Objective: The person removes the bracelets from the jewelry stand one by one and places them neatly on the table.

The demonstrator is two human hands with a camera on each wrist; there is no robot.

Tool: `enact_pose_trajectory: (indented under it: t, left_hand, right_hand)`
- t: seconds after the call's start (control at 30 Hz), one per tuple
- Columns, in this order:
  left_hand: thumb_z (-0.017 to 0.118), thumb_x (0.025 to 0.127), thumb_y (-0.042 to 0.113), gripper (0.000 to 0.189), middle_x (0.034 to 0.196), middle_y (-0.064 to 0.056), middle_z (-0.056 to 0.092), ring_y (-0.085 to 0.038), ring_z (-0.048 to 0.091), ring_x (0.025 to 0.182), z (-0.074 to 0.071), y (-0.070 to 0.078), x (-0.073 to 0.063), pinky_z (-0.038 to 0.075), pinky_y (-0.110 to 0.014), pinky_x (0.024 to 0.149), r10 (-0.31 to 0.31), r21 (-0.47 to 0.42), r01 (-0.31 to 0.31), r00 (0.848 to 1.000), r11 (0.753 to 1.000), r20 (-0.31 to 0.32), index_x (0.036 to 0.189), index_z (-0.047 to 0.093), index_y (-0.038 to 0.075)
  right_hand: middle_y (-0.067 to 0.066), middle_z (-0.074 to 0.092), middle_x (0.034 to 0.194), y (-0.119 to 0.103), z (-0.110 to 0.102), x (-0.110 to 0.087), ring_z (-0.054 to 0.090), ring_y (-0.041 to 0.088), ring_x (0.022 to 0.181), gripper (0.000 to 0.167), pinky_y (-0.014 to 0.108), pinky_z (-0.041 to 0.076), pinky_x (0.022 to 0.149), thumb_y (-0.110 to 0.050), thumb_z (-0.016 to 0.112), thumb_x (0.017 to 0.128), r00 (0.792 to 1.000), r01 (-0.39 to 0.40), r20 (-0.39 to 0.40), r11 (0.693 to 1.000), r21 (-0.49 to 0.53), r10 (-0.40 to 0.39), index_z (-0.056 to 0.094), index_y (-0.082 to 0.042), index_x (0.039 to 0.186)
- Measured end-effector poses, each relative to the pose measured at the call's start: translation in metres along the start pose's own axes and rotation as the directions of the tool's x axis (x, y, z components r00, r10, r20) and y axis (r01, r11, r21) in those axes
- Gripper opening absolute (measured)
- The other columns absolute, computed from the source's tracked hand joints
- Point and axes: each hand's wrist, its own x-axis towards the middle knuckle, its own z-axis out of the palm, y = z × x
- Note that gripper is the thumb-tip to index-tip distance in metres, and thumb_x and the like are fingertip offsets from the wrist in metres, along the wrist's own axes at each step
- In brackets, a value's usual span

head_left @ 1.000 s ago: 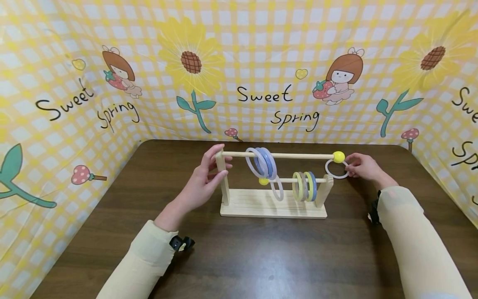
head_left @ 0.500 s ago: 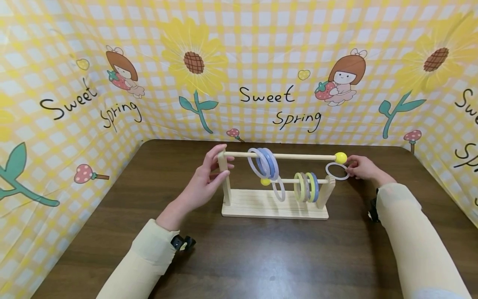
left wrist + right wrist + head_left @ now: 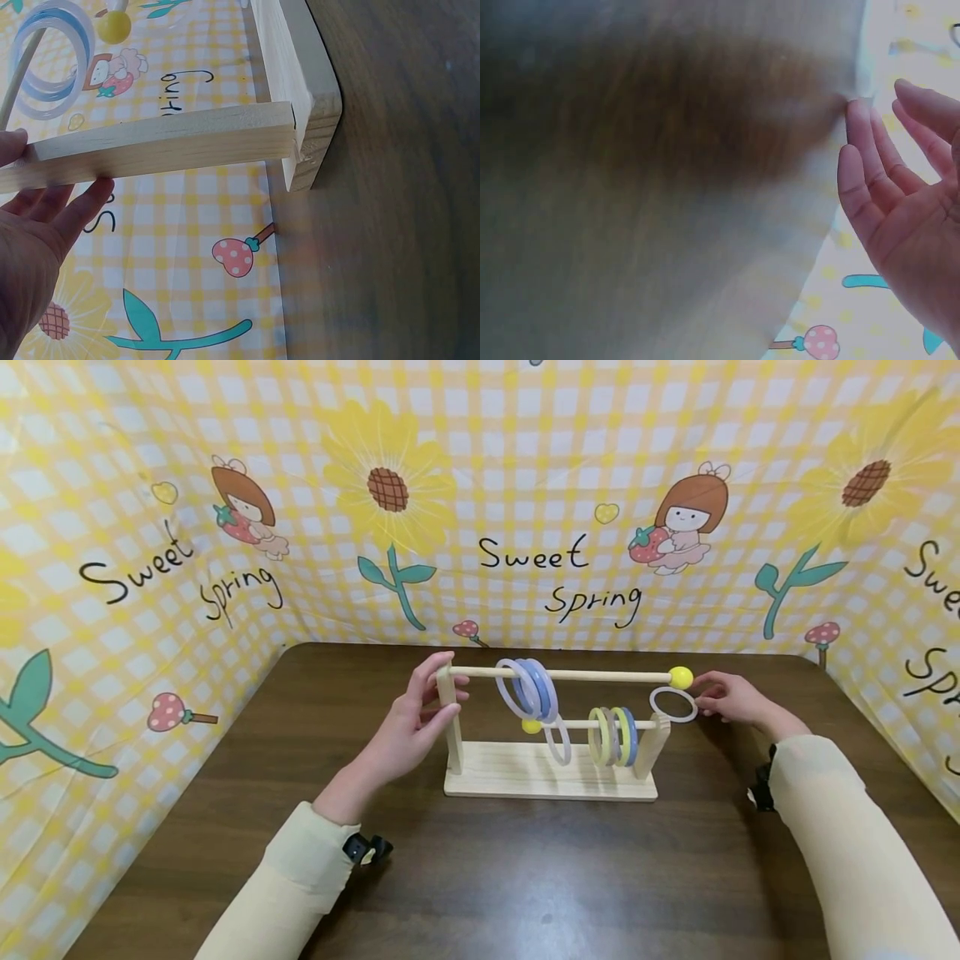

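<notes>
On the brown table [image 3: 360, 885] sits a wooden stand [image 3: 517, 781] with 2 posts and 2 rods. The left hand [image 3: 408, 722] holds the top of the left post [image 3: 453, 747], with its thumb on the near side and its other fingers bent around the back. The right hand [image 3: 733, 700] pinches the edge of a white ring [image 3: 652, 702] with its fingertips. That ring is up in the air, just under the yellow ball [image 3: 681, 677] at the right end of the top rod [image 3: 607, 677]. I can't tell if the ring and ball touch. In the right wrist view the ring is too hard to see.

A bunch of pale and blue rings [image 3: 545, 689] hangs on the top rod, nearer the left post. On the low rod [image 3: 579, 724], a pale ring [image 3: 567, 747] hangs near the left end, by a small yellow ball [image 3: 531, 727]. Yellow, brownish and blue rings [image 3: 632, 739] hang near the right post. Behind it all is a checked cloth [image 3: 465, 577] with flowers
</notes>
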Motion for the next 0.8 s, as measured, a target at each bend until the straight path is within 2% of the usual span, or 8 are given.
enact_pose_trajectory:
  t: [0.17, 0.27, 0.3, 0.37, 0.43, 0.53, 0.63, 0.8]
  left_hand:
    - [0.054, 0.096, -0.005, 0.061, 0.124, -0.018, 0.056, -0.039, 0.060, 0.108, 0.000, -0.001, -0.001, 0.053, -0.047, 0.085, 0.005, -0.005, -0.005, 1.000, 1.000, -0.002, 0.144, 0.024, 0.018]
    - [0.054, 0.096, -0.005, 0.061, 0.125, -0.017, 0.056, -0.040, 0.060, 0.108, 0.000, -0.001, -0.001, 0.053, -0.046, 0.085, 0.005, -0.007, -0.005, 1.000, 1.000, -0.002, 0.145, 0.024, 0.018]
    - [0.054, 0.096, -0.004, 0.061, 0.125, -0.017, 0.056, -0.039, 0.060, 0.108, 0.000, 0.000, -0.001, 0.053, -0.046, 0.085, 0.003, -0.005, -0.003, 1.000, 1.000, -0.001, 0.145, 0.024, 0.018]
    - [0.054, 0.096, -0.005, 0.062, 0.125, -0.017, 0.056, -0.039, 0.060, 0.108, 0.000, 0.000, 0.000, 0.053, -0.046, 0.085, 0.003, -0.001, -0.003, 1.000, 1.000, 0.000, 0.145, 0.024, 0.018]
    - [0.054, 0.096, -0.005, 0.063, 0.125, -0.017, 0.056, -0.039, 0.060, 0.108, 0.000, 0.000, 0.000, 0.053, -0.046, 0.085, 0.002, 0.001, -0.002, 1.000, 1.000, -0.001, 0.145, 0.023, 0.018]
    - [0.054, 0.096, -0.005, 0.063, 0.125, -0.017, 0.056, -0.038, 0.060, 0.109, 0.000, 0.000, 0.000, 0.053, -0.046, 0.085, 0.001, 0.004, -0.001, 1.000, 1.000, -0.001, 0.145, 0.023, 0.018]
    - [0.053, 0.096, -0.005, 0.062, 0.125, -0.017, 0.056, -0.039, 0.060, 0.109, 0.000, 0.000, -0.001, 0.053, -0.047, 0.085, -0.002, 0.005, 0.002, 1.000, 1.000, -0.001, 0.145, 0.023, 0.018]
    - [0.053, 0.096, -0.005, 0.061, 0.125, -0.018, 0.056, -0.037, 0.060, 0.109, 0.001, 0.000, -0.001, 0.053, -0.049, 0.084, -0.003, 0.011, 0.003, 1.000, 1.000, -0.001, 0.145, 0.023, 0.018]
  right_hand:
    - [0.032, 0.060, 0.108, -0.006, -0.004, -0.015, 0.066, 0.032, 0.086, 0.037, 0.034, 0.052, 0.063, -0.006, 0.056, 0.098, 0.997, 0.058, -0.048, 0.998, 0.020, -0.057, 0.046, 0.010, 0.129]
    - [0.031, 0.060, 0.109, -0.010, -0.008, -0.025, 0.067, 0.028, 0.087, 0.035, 0.032, 0.053, 0.067, -0.007, 0.055, 0.099, 0.989, 0.111, -0.101, 0.993, 0.034, -0.107, 0.047, 0.009, 0.130]
    - [0.028, 0.062, 0.108, -0.013, -0.010, -0.028, 0.067, 0.025, 0.086, 0.034, 0.031, 0.053, 0.067, -0.008, 0.055, 0.099, 0.984, 0.127, -0.127, 0.991, 0.042, -0.121, 0.048, 0.008, 0.129]
    - [0.012, 0.067, 0.103, -0.018, -0.012, -0.034, 0.067, 0.016, 0.083, 0.032, 0.027, 0.052, 0.067, -0.008, 0.054, 0.100, 0.971, 0.168, -0.184, 0.983, 0.068, -0.153, 0.049, 0.006, 0.127]
    - [-0.005, 0.068, 0.098, -0.025, -0.012, -0.041, 0.066, 0.008, 0.081, 0.025, 0.023, 0.051, 0.066, -0.010, 0.054, 0.100, 0.952, 0.218, -0.244, 0.970, 0.106, -0.187, 0.054, -0.001, 0.123]
    - [-0.022, 0.065, 0.093, -0.035, -0.011, -0.051, 0.065, 0.001, 0.078, 0.019, 0.018, 0.050, 0.062, -0.008, 0.054, 0.100, 0.922, 0.289, -0.315, 0.941, 0.175, -0.225, 0.057, -0.014, 0.118]
    - [-0.020, 0.067, 0.094, -0.046, -0.009, -0.060, 0.065, 0.000, 0.079, 0.026, 0.015, 0.049, 0.063, -0.004, 0.054, 0.099, 0.898, 0.348, -0.357, 0.910, 0.223, -0.256, 0.059, -0.023, 0.116]
    - [-0.011, 0.070, 0.097, -0.065, -0.006, -0.076, 0.067, 0.003, 0.081, 0.033, 0.014, 0.050, 0.066, 0.006, 0.052, 0.097, 0.861, 0.450, -0.402, 0.837, 0.312, -0.312, 0.060, -0.016, 0.120]
